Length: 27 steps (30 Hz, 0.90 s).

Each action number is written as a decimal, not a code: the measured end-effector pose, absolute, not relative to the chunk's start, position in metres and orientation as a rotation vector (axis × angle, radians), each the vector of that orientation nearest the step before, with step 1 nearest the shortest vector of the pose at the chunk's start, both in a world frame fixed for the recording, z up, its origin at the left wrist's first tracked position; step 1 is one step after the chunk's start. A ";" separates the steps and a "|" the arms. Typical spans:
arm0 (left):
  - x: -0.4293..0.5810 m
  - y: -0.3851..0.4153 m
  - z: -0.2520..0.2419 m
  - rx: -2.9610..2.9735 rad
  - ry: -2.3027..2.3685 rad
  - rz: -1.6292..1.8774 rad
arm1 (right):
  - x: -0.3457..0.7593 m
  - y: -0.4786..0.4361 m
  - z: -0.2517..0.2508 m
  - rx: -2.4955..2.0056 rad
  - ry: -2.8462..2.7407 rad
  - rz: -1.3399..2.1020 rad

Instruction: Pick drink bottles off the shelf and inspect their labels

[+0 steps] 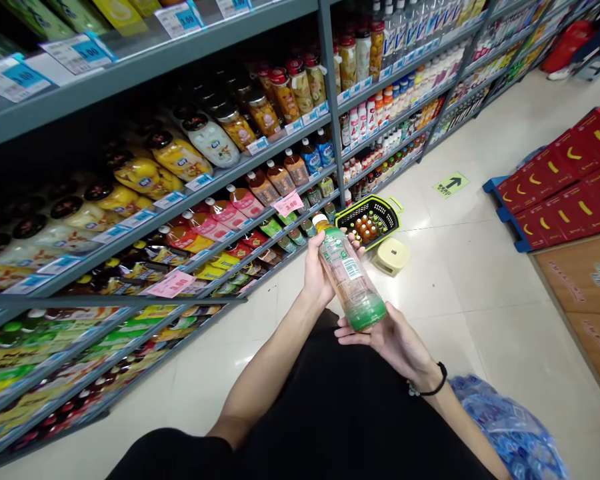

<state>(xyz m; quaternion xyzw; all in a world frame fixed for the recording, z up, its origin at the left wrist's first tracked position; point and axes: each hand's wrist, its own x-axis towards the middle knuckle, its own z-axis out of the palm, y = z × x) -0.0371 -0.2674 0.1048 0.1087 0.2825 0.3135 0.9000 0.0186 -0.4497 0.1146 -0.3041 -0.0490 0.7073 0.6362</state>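
Observation:
A plastic drink bottle [351, 277] with a green and clear label, a barcode and a white cap is tilted in front of me, its cap end pointing away. My left hand [320, 270] is wrapped round its upper part, with fingertips showing on the far side. Under the bottle's green base, my right hand [395, 340] supports it with fingers stretched out and thumb at the base's edge. A dark band circles my right wrist. Beyond the bottle, a black and lime-green shopping basket [394, 217] holding several small bottles sits on the floor.
Shelves [280, 143] of bottled drinks with price tags run along the left and into the distance. A pale yellow stool [391, 257] stands beside the basket. Red boxes [570, 180] are stacked on a blue pallet at right. Plastic-wrapped bottles [510, 427] lie at lower right.

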 end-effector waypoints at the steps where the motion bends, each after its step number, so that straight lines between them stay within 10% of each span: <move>1: -0.039 -0.266 0.105 0.274 0.576 0.649 | 0.019 -0.452 0.112 -0.748 -0.137 1.567; 19: -0.060 -0.258 0.091 0.585 0.611 0.666 | 0.034 -0.473 0.097 -1.775 -1.151 0.344; 27: -0.058 -0.262 0.092 0.557 0.575 0.704 | 0.034 -0.478 0.083 -1.678 -0.930 0.479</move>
